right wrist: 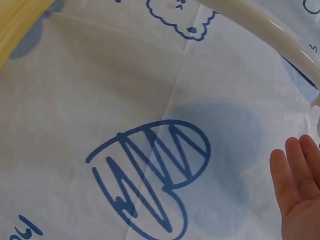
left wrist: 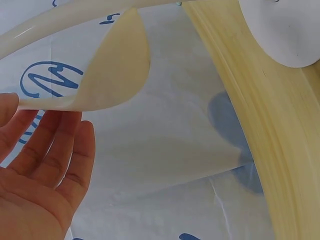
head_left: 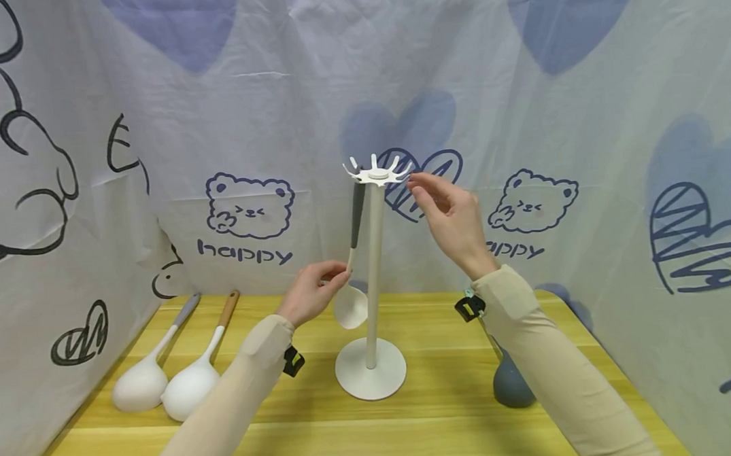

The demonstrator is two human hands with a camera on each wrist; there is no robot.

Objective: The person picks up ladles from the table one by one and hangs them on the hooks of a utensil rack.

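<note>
A white utensil rack [head_left: 374, 275] stands upright on its round base, with a ring of hooks at the top. Against its left side, a cream ladle [head_left: 350, 307] hangs bowl down, its dark grey handle reaching up among the hooks. Whether the handle is caught on a hook, I cannot tell. My left hand [head_left: 313, 289] pinches the ladle's neck just above the bowl, which the left wrist view shows from the side. At the rack's top right, my right hand [head_left: 453, 217] holds a hook's tip between thumb and forefinger; its other fingers [right wrist: 287, 185] stay fairly straight.
Two white-bowled ladles lie at the left of the wooden table [head_left: 313, 427], one grey-handled [head_left: 141, 385], one brown-handled [head_left: 191, 388]. A dark blue ladle [head_left: 512, 385] lies at the right, partly behind my right sleeve. A printed cloth [head_left: 310, 87] surrounds the table behind and at the sides.
</note>
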